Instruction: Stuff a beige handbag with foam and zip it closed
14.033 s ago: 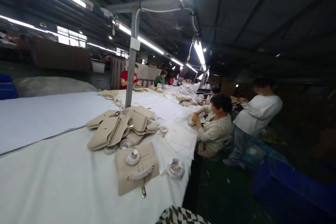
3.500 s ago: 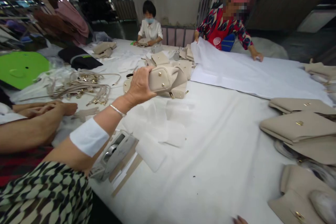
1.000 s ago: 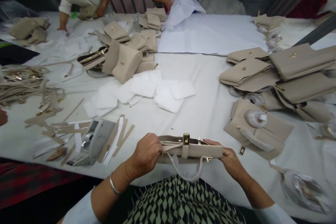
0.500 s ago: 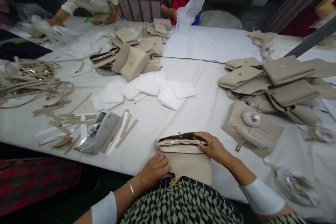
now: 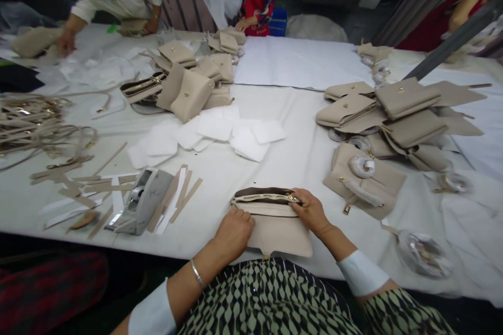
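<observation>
A beige handbag (image 5: 275,225) lies at the near edge of the white table (image 5: 298,162), its flap folded toward me and its top open, showing a dark lining and a gold zip. My left hand (image 5: 232,234) rests on the bag's left side with fingers curled against it. At the right end of the opening my right hand (image 5: 312,212) pinches the bag by the zip.
A tape dispenser (image 5: 140,208) sits among beige and white strips at near left. White foam pads (image 5: 214,133) lie in the middle. Piles of beige bags (image 5: 393,115) sit right and far left (image 5: 188,84). Straps (image 5: 35,125) lie left. Other people work at the far side.
The bag has been laid down on the table edge from being held up in both hands. My left hand slid up onto its left side; the right stays at the zip.
</observation>
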Demonstrator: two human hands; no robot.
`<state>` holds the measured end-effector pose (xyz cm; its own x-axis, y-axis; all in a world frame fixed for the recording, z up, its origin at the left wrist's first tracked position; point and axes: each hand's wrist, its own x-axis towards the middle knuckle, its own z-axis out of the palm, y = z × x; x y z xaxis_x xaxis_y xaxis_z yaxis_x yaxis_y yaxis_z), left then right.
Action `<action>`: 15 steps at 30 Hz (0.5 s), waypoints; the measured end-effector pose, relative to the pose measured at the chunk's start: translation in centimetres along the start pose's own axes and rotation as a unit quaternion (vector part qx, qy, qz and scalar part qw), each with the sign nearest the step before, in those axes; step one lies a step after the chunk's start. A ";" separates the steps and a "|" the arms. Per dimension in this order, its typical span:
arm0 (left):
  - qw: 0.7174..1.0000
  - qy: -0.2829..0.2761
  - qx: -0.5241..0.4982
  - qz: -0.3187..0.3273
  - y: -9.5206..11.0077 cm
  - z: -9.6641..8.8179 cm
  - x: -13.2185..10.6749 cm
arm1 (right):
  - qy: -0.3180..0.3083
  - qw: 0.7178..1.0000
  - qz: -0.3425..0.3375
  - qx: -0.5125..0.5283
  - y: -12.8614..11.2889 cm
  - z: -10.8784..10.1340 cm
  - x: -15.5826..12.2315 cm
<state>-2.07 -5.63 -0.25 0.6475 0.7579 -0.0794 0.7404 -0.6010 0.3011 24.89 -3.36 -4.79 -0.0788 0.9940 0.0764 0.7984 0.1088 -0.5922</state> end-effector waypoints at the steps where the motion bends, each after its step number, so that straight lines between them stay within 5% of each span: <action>1: 0.999 0.028 -0.008 0.014 0.5 -0.7 0.8 | 0.005 1.000 -0.001 0.000 -0.1 0.2 -0.1; 5: 0.992 0.123 -0.032 -0.026 3.2 -2.1 4.8 | 0.009 0.999 -0.014 0.035 -0.5 0.5 -0.6; 10: 0.993 0.074 -0.052 -0.074 4.3 -0.6 10.1 | 0.015 0.995 -0.002 0.099 -0.3 0.6 -0.5; 15: 0.988 0.059 -0.113 -0.092 3.9 0.3 12.5 | 0.052 0.988 0.052 0.134 -1.0 0.6 0.3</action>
<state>9.00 1.44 -0.38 0.4707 0.8811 -0.0448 0.7756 -0.3891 0.4970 23.72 -3.17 -4.73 0.0679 0.9947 0.0776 0.6118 0.0199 -0.7908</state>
